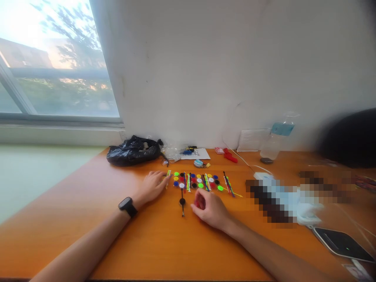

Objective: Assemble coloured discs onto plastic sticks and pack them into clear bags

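My left hand (pixel 153 185), a black watch on its wrist, lies flat on the orange table (pixel 88 219), fingers stretched out, fingertips beside a green-yellow stick at the left end of a row of small coloured discs and sticks (pixel 199 181). My right hand (pixel 210 209) rests nearer to me with its fingers curled round a small red piece (pixel 200 203). Between the hands lies a black stick with a black disc on it (pixel 182 203).
A black plastic bag (pixel 134 150), clear packets and a paper sheet (pixel 195 153) lie by the wall. Red parts (pixel 229 156), a water bottle (pixel 277 137) and a dark bag (pixel 351 139) stand to the right. A phone (pixel 342 243) lies at the front right.
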`<state>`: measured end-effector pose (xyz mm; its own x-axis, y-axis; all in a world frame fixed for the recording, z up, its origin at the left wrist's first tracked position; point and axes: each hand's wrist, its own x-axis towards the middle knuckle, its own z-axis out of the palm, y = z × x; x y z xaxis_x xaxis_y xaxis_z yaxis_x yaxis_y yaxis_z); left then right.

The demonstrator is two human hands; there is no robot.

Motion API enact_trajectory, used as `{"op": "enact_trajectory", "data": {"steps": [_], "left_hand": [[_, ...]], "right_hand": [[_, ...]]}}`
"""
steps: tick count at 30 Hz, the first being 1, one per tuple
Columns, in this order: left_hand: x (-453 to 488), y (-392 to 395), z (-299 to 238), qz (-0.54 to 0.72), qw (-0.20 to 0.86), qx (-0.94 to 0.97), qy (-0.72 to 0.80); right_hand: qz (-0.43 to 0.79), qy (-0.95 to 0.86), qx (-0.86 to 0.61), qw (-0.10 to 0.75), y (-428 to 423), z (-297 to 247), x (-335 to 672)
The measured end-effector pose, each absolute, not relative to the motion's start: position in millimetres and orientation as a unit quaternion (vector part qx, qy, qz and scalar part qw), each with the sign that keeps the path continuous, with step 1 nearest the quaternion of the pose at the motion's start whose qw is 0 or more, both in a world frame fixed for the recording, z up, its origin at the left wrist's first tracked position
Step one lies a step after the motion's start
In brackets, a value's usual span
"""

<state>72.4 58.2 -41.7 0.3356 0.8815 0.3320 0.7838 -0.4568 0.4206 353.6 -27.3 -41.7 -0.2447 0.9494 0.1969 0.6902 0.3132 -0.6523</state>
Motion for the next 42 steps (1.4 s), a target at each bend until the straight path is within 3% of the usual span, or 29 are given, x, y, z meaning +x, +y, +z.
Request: {"op": "enact_trajectory", "data": {"steps": [13,28,42], "left_hand": [[63,86,-71,0.480,0.181,0.675,0.530],[67,78,-58,0.374,0.188,0.770,0.481],[70,76,-57,0.382,0.153,0.775,0.479]], "right_hand": [[0.129,-0.808,-0.476,0.322,-23,-49,358],[0.164,-0.864,-0.356,0.315,-31,-38,355],[0.213,-0.838,-0.383,0.325,-29,-34,357]]}}
